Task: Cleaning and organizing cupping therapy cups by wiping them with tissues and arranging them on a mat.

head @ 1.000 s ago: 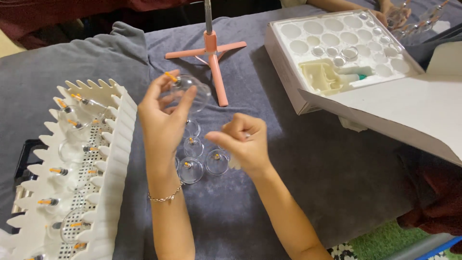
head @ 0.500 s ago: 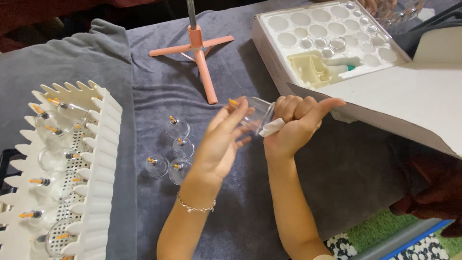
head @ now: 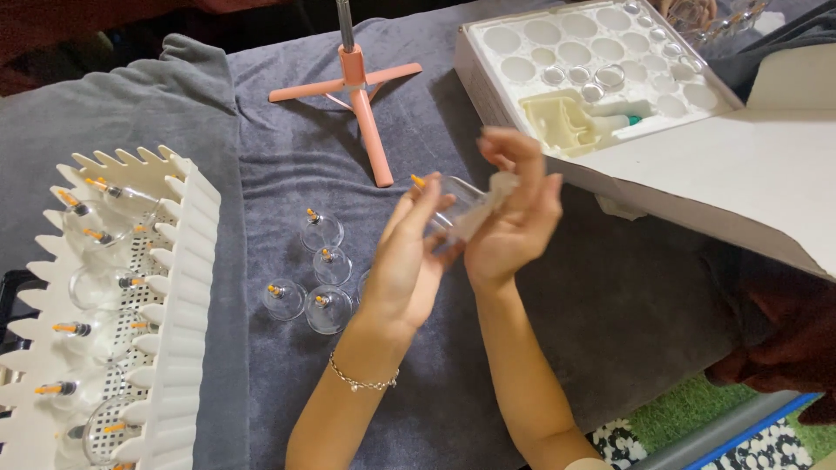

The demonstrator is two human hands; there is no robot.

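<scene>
The clear cup point(head: 453, 202) with its orange-tipped valve sits above the grey cloth point(head: 287, 130), held between your two hands. Far left, a white rack point(head: 178, 287) holds more clear cups. Beside it, four small cups point(head: 315, 265) stand on the cloth, below a pink tripod stand point(head: 366, 104). Your left hand point(head: 407, 261) is clamped around the cup. Your right hand point(head: 514, 218) pinches a white wipe point(head: 488, 204) against the cup. Right of that lies an open white case point(head: 610, 78)
</scene>
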